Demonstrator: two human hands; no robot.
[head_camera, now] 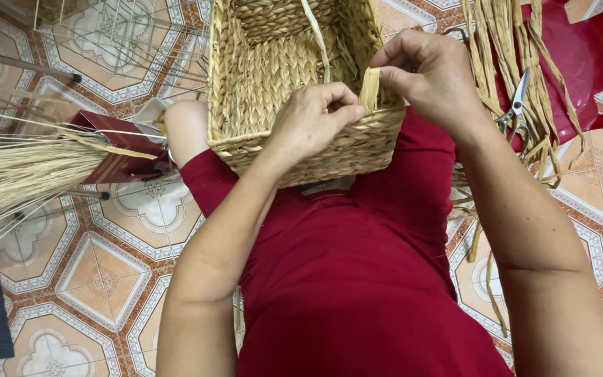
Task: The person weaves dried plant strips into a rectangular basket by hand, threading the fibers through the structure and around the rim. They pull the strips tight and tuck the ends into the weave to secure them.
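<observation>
Your woven basket [273, 70] rests on your lap, its near rim between your hands. Your left hand [312, 119] and right hand [427, 73] both pinch a flat straw strip [369, 89] standing up at that rim, fingers pressed together on it. Scissors [518, 101] lie among loose straw strands [504, 49] on the red chair [587, 56] at far right.

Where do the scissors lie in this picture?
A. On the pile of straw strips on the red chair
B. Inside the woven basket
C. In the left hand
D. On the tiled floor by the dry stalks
A: the scissors rest on the straw strips heaped on the red chair, to the right of the basket.
</observation>
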